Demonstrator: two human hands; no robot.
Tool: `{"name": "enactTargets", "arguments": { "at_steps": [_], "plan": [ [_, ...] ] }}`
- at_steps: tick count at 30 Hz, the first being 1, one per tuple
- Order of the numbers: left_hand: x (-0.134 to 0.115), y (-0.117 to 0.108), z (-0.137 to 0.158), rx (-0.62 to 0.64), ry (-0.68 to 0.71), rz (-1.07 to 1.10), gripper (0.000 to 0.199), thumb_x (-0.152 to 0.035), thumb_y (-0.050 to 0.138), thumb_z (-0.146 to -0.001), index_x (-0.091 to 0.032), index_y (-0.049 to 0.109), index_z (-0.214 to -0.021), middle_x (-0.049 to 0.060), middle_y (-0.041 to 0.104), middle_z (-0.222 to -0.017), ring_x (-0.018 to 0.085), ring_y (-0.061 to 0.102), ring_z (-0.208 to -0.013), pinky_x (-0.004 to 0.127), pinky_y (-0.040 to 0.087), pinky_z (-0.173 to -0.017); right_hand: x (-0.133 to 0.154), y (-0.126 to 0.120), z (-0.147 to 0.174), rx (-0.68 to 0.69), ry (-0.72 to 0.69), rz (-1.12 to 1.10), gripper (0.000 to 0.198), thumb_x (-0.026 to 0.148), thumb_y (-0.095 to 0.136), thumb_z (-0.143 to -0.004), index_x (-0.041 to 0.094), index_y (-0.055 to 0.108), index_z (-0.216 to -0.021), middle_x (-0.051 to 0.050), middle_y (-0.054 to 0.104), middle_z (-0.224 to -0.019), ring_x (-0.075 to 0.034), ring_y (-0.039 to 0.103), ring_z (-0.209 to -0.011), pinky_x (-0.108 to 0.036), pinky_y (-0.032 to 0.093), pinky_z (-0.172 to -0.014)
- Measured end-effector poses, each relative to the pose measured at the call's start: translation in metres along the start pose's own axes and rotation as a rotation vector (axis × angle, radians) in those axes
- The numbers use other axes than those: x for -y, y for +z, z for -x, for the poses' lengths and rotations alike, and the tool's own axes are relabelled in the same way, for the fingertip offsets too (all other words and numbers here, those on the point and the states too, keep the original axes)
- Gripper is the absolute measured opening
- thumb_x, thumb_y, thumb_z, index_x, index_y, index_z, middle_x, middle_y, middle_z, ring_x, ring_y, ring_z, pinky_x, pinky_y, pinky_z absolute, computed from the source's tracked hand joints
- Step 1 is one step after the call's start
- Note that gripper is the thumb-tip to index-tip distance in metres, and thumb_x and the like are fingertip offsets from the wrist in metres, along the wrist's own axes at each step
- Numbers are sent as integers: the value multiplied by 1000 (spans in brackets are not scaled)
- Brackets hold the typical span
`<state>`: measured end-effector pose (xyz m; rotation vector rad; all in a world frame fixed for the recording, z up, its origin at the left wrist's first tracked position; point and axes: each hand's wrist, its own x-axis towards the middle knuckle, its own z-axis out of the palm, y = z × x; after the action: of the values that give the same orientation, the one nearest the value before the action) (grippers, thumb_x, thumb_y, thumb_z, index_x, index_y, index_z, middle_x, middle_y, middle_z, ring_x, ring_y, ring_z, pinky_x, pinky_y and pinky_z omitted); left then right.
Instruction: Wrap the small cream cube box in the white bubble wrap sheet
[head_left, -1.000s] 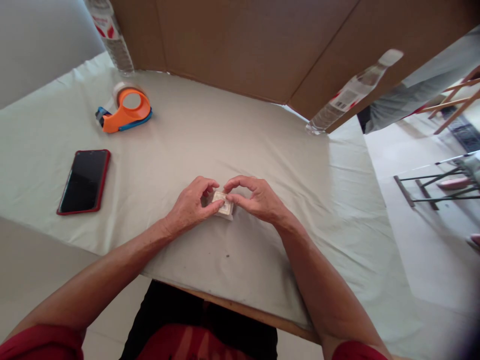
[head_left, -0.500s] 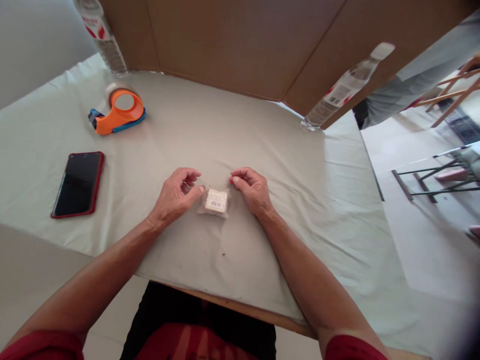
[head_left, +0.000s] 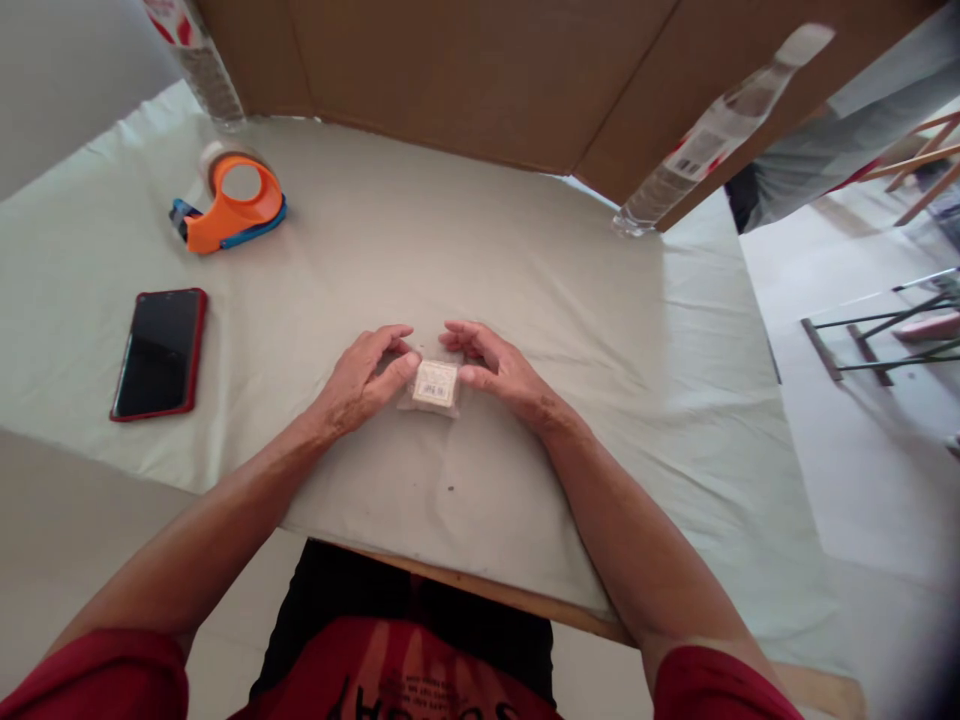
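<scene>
A small square packet in clear plastic wrap [head_left: 435,384], with a printed label and barcode on top, lies on the cloth-covered table [head_left: 450,250]. On its left side is my left hand [head_left: 373,372], fingers apart and curved, the thumb tip at the packet's upper left edge. From the other side my right hand [head_left: 499,370] reaches in, fingers spread, its thumb tip at the packet's right edge. Whether either thumb presses on the wrap I cannot tell. Neither hand lifts the packet.
A phone in a red case [head_left: 160,353] and an orange tape dispenser [head_left: 238,203] lie at the left. Water bottles stand at the back left [head_left: 206,75] and back right [head_left: 701,145], beside a brown cardboard panel [head_left: 450,80]. Part of a person [head_left: 817,170] shows beyond.
My right hand has opened from a pinch and moved left to the packet. My left hand has come slightly closer to it. The view has tilted a little downward.
</scene>
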<state>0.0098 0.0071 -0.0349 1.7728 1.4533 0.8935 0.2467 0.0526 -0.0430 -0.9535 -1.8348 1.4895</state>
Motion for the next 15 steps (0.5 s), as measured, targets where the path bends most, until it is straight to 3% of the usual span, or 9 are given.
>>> {"name": "enactTargets", "arguments": {
  "at_steps": [5,9,12,15],
  "plan": [
    [0,0,-2,1,-22,38,54,-53,46,-94,-16,58,-131,11,71,-112,25,64,-105,42,50,-96,-3,4,0,-127,7,-148,62,61,63,-87,24,53,-136,-10,66,-130,-23,60,-124,-40,44,-108],
    [1,5,1,-105,-22,16,48,-47,52,-90,-15,61,-124,11,70,-111,23,64,-100,38,53,-86,-8,6,-4,-292,31,-167,56,57,65,-86,21,55,-128,-10,69,-122,-20,67,-109,-37,49,-101],
    [-5,6,12,-178,48,-136,34,-35,58,-84,-16,67,-112,10,67,-108,22,62,-96,33,53,-75,-9,8,-11,-293,61,-141,54,51,69,-80,20,56,-123,-10,70,-116,-19,68,-101,-37,51,-97],
    [-17,6,27,-146,165,-266,28,-30,59,-86,-17,68,-109,10,63,-104,20,60,-89,30,51,-68,-5,9,-20,-270,85,-91,46,42,68,-80,18,57,-117,-9,71,-108,-17,67,-94,-38,50,-96]
  ]
}}
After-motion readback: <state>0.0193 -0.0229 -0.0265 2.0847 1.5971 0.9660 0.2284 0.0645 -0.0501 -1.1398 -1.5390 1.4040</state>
